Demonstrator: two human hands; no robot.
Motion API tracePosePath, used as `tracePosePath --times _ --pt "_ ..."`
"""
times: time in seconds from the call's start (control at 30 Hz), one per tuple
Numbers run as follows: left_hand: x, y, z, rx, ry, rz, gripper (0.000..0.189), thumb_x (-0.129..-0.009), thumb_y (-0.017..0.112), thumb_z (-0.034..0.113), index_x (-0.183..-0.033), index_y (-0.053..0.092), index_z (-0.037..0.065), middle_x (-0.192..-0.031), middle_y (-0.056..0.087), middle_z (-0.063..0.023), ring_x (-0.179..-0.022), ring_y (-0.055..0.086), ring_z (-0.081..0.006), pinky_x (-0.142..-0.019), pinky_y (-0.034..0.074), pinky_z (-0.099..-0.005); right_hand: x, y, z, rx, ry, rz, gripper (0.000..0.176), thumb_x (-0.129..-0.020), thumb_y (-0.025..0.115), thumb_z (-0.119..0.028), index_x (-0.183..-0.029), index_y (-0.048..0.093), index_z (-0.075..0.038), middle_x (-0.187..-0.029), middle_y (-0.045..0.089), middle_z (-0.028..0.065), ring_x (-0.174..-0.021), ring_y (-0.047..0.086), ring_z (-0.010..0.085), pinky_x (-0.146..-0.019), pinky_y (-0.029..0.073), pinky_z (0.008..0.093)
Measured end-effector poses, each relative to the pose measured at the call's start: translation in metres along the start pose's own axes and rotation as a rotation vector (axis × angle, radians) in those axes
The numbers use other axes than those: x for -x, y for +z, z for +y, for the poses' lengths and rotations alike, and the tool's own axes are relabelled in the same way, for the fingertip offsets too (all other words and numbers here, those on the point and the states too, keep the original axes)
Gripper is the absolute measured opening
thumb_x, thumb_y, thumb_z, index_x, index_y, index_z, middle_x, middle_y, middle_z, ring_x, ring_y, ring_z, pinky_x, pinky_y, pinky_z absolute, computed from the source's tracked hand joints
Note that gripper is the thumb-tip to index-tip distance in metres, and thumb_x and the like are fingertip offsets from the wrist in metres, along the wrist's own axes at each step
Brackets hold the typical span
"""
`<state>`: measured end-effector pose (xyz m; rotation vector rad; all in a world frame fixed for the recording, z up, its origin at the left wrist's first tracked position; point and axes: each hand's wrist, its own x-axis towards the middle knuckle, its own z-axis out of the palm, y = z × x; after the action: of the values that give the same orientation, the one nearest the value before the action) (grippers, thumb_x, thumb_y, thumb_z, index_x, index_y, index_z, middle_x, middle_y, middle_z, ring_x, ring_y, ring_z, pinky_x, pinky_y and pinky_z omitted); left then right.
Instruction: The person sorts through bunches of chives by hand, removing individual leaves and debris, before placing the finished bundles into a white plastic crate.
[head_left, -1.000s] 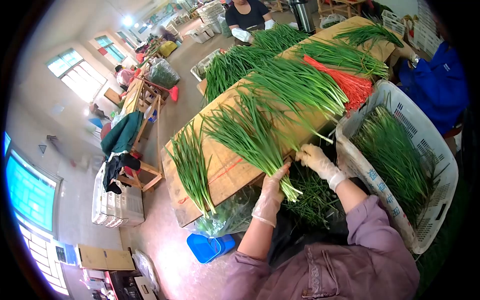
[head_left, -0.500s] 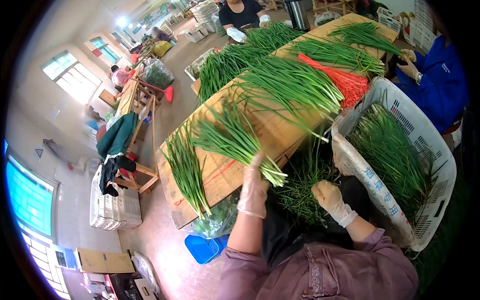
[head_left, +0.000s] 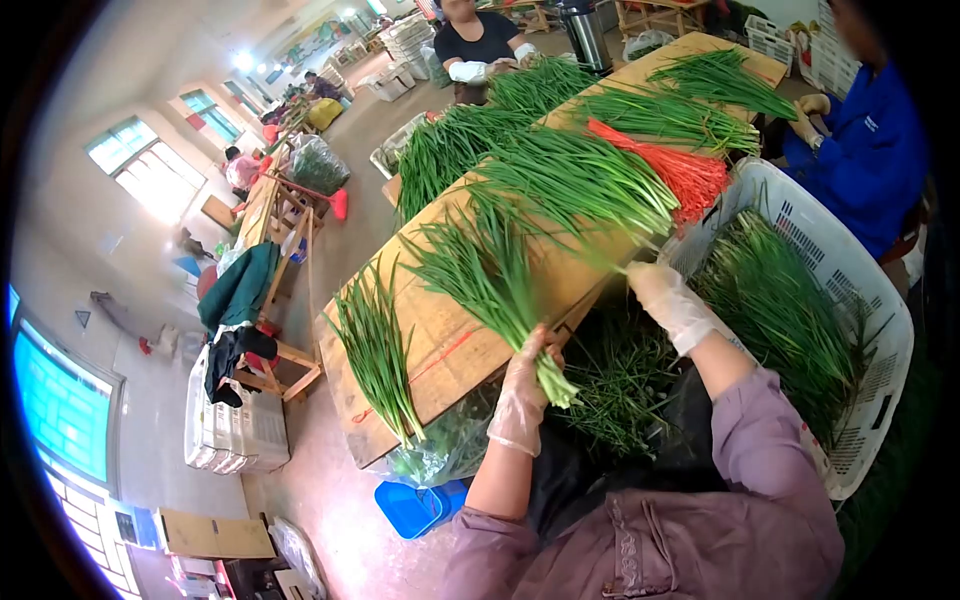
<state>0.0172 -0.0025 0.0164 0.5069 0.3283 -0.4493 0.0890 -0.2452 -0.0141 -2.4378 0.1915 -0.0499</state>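
Observation:
My left hand (head_left: 528, 385), in a thin clear glove, is closed around the lower stems of a bunch of garlic chives (head_left: 490, 270). Its pale cut ends point toward me and its leaves spread over the wooden table (head_left: 440, 335). My right hand (head_left: 662, 292), gloved too, is at the table's near edge, fingers pinched on a thin chive stalk (head_left: 606, 262) blurred by motion. Beyond it lies a large pile of chives (head_left: 590, 180) beside red ties (head_left: 690, 180). A smaller chive bunch (head_left: 378, 350) rests at the table's left end, near a single red tie (head_left: 440, 357).
A white plastic crate (head_left: 890, 370) holding chives stands at my right. Loose trimmings (head_left: 625, 385) lie below the table edge, and a blue bin (head_left: 410, 510) sits on the floor. A co-worker in blue (head_left: 870, 150) sits at right, another in black (head_left: 485, 38) across the table.
My right hand has risen from beside my lap to the table edge and now pinches a stalk. The bunch in my left hand has turned more upright, its stem ends slightly lower.

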Motion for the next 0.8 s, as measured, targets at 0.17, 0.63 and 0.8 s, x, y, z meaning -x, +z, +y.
tracePosePath --times 0.17,0.63,0.8 --pt "0.002 -0.003 0.007 -0.053 0.104 0.063 0.02 -0.08 0.061 0.01 -0.099 0.055 0.008 -0.07 0.053 0.0009 -0.058 0.051 -0.0085 -0.053 0.048 -0.0244 0.091 -0.036 -0.025 -1.117 -0.027 -0.546 0.05 -0.088 0.039 -0.045 -0.089 0.06 0.001 -0.064 0.059 0.0047 -0.05 0.05 0.0102 -0.047 0.039 0.021" --pt "0.006 0.026 -0.023 -0.324 0.143 0.247 0.012 -0.076 0.064 0.004 -0.084 0.056 0.004 -0.061 0.054 -0.0014 -0.05 0.05 -0.0101 -0.047 0.045 -0.0207 0.107 0.009 -0.057 -0.49 -0.637 -0.056 0.023 -0.083 0.056 -0.02 -0.073 0.053 0.0 -0.064 0.055 0.0118 -0.052 0.053 0.0266 -0.049 0.042 0.031" --pt "-0.006 0.02 0.005 -0.274 0.179 0.321 0.014 -0.074 0.066 0.012 -0.081 0.054 0.008 -0.064 0.053 -0.0014 -0.053 0.051 -0.0141 -0.05 0.047 -0.0298 0.122 0.01 -0.057 -0.147 -0.646 0.169 0.02 -0.081 0.055 -0.016 -0.068 0.049 -0.003 -0.062 0.052 0.0144 -0.054 0.054 0.031 -0.047 0.043 0.0357"
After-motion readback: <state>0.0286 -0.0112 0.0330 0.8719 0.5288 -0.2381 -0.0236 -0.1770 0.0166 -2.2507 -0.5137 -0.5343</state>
